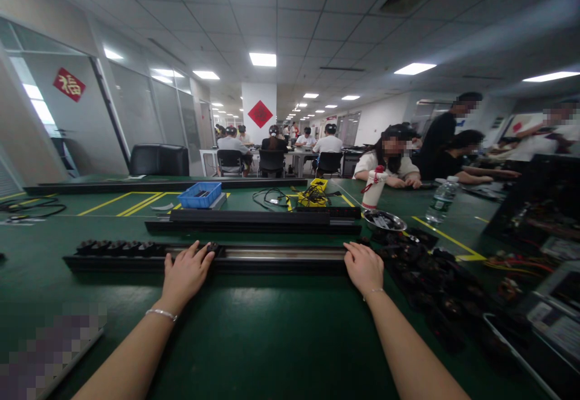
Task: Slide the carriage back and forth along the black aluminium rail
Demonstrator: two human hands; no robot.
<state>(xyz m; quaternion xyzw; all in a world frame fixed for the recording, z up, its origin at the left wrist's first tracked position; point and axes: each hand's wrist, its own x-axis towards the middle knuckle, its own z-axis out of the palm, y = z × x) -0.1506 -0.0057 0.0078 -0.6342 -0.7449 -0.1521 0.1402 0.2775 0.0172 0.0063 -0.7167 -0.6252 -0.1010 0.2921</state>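
A dark green table (272, 339) with yellow lines carries a black rail (281, 255), a blue tray (199, 195) and a yellow box (317, 191).

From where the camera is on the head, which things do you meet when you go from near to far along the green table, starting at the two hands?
Left hand and right hand, both on the long black rail → second black rail → blue tray → black chair → people seated at the far tables.

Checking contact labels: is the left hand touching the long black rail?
Touching. The head view shows the left hand lying on the long black rail, fingertips over its top edge, with no gap visible.
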